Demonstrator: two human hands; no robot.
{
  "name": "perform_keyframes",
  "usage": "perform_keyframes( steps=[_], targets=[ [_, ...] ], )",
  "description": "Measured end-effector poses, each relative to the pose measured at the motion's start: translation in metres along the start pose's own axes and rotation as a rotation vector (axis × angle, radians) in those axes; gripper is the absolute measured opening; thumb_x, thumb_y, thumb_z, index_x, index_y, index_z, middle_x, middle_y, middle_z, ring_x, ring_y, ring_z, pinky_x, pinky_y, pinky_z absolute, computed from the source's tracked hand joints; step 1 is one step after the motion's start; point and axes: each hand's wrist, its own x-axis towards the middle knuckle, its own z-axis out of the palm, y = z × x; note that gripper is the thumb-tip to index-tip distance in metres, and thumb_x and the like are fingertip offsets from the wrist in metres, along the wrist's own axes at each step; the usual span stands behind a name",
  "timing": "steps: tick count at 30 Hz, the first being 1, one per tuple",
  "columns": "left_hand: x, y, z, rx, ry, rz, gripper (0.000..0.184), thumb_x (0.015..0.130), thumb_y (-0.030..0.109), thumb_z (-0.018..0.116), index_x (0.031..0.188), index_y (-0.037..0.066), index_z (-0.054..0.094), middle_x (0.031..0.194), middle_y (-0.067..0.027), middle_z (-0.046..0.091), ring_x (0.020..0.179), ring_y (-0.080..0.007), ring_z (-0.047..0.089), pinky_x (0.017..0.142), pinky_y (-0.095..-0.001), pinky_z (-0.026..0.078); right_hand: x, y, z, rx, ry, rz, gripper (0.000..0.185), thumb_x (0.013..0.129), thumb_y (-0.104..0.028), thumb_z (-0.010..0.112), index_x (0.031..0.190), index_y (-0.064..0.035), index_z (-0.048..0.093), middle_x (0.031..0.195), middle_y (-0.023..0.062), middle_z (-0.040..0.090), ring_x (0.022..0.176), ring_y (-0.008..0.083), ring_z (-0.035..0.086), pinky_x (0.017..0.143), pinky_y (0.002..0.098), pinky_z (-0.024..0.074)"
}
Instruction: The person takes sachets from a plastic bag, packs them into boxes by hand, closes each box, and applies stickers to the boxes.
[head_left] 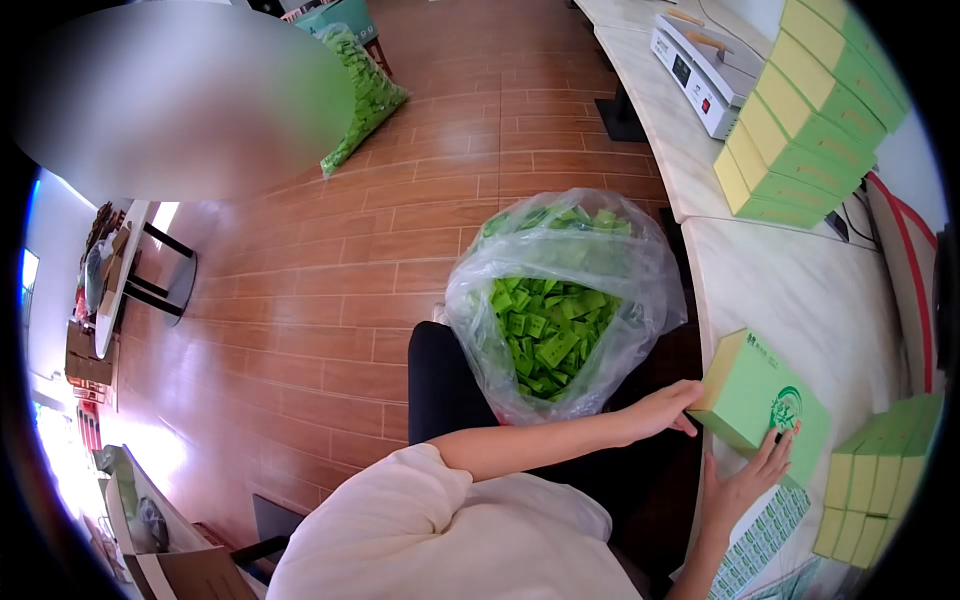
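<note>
A light green box (pixel 765 395) with a dark green logo and a yellowish side lies on the marble-topped table. My right hand (pixel 750 475) rests on its near edge, fingers spread over the top and side by the logo. At the box's left corner is my left hand (pixel 668 408), its fingers apart and the fingertips at the box's side. Under and beside my right hand lies a sheet of green-and-white stickers (pixel 765 540). A clear plastic bag (pixel 655 275) full of small green packets (pixel 555 335) stands open to the left of the table.
Stacked green boxes (pixel 810 110) rise at the back right, beside a white sealing device (pixel 700 75). More boxes (pixel 875 480) stand at the near right. Another bag of green packets (pixel 365 95) sits on the floor ahead. A side table (pixel 125 270) is at far left.
</note>
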Motion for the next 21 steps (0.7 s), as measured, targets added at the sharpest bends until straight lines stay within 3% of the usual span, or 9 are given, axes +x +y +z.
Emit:
perform_keyframes(
  steps=[3,5,6,7,9,11,15,18,21],
  targets=[
    [0.000,0.015,0.007,0.106,-0.114,0.064,0.053,0.101,0.041,0.037,0.136,0.001,0.039,0.120,-0.0094,0.051,0.081,-0.0151,0.061,0.081,-0.0292,0.049,0.013,-0.007,0.004,0.012,0.141,0.003,0.093,0.066,-0.013,0.077,0.144,-0.0047,0.027,0.148,0.0174,0.029,0.138,0.0361,0.026,0.113,0.0558,0.0180],
    [-0.009,0.032,0.020,0.118,-0.148,0.071,0.050,0.101,0.039,0.038,0.132,0.000,0.043,0.119,-0.0101,0.054,0.082,-0.0150,0.062,0.077,-0.0283,0.049,0.025,0.008,0.008,0.030,0.340,0.057,0.088,0.066,-0.011,0.077,0.141,-0.0033,0.032,0.143,0.0184,0.038,0.133,0.0371,0.034,0.111,0.0532,0.0226],
    [-0.014,0.040,0.026,0.136,-0.227,0.143,0.048,0.101,0.037,0.039,0.130,0.000,0.045,0.117,-0.0101,0.055,0.081,-0.0148,0.061,0.078,-0.0288,0.049,0.032,0.010,0.000,0.047,0.356,0.117,0.079,0.071,-0.013,0.077,0.138,-0.0004,0.037,0.135,0.0190,0.046,0.124,0.0372,0.044,0.108,0.0464,0.0299],
    [-0.021,0.051,0.033,0.151,-0.313,0.216,0.046,0.102,0.036,0.039,0.127,-0.001,0.047,0.115,-0.0102,0.056,0.081,-0.0147,0.061,0.079,-0.0293,0.049,0.039,0.013,-0.005,0.037,0.361,0.115,0.079,0.071,-0.013,0.077,0.138,-0.0004,0.037,0.135,0.0190,0.046,0.124,0.0372,0.044,0.108,0.0464,0.0299],
    [-0.030,0.064,0.037,0.140,-0.363,0.280,0.038,0.101,0.029,0.044,0.124,-0.001,0.050,0.113,-0.0100,0.058,0.085,-0.0152,0.060,0.082,-0.0291,0.048,0.053,0.020,-0.019,0.263,0.434,0.363,0.071,0.077,-0.015,0.077,0.134,0.0040,0.039,0.130,0.0188,0.049,0.117,0.0346,0.048,0.103,0.0403,0.0353],
    [-0.030,0.063,0.033,0.340,-0.237,0.487,0.034,0.099,0.024,0.048,0.124,0.001,0.051,0.113,-0.0088,0.058,0.095,-0.0157,0.058,0.086,-0.0296,0.046,0.065,0.027,-0.041,0.274,0.555,0.351,0.061,0.083,-0.017,0.073,0.129,0.0068,0.041,0.130,0.0193,0.047,0.115,0.0294,0.048,0.102,0.0379,0.0355],
    [-0.034,0.045,0.017,0.404,-0.026,0.519,0.039,0.096,0.018,0.052,0.131,0.002,0.044,0.125,-0.0095,0.047,0.112,-0.0188,0.049,0.094,-0.0321,0.042,0.065,0.044,-0.056,1.225,0.619,0.604,0.056,0.094,-0.029,0.058,0.134,0.0042,0.039,0.129,0.0162,0.050,0.116,0.0251,0.050,0.101,0.0365,0.0389],
    [-0.031,0.033,0.018,0.725,0.081,0.722,0.052,0.094,0.021,0.054,0.139,0.004,0.035,0.137,-0.0169,0.036,0.130,-0.0297,0.035,0.108,-0.0402,0.028,0.076,0.020,-0.047,1.575,0.396,0.662,0.062,0.094,-0.035,0.054,0.140,0.0009,0.033,0.136,0.0158,0.045,0.123,0.0264,0.045,0.105,0.0378,0.0366],
    [-0.033,0.026,0.022,0.800,0.023,0.712,0.062,0.091,0.026,0.057,0.143,0.005,0.029,0.148,-0.0227,0.021,0.140,-0.0370,0.019,0.114,-0.0441,0.017,0.080,0.025,-0.016,1.797,0.182,0.929,0.057,0.095,-0.037,0.051,0.139,-0.0040,0.036,0.135,0.0136,0.045,0.124,0.0256,0.041,0.106,0.0421,0.0329]
  ],
)
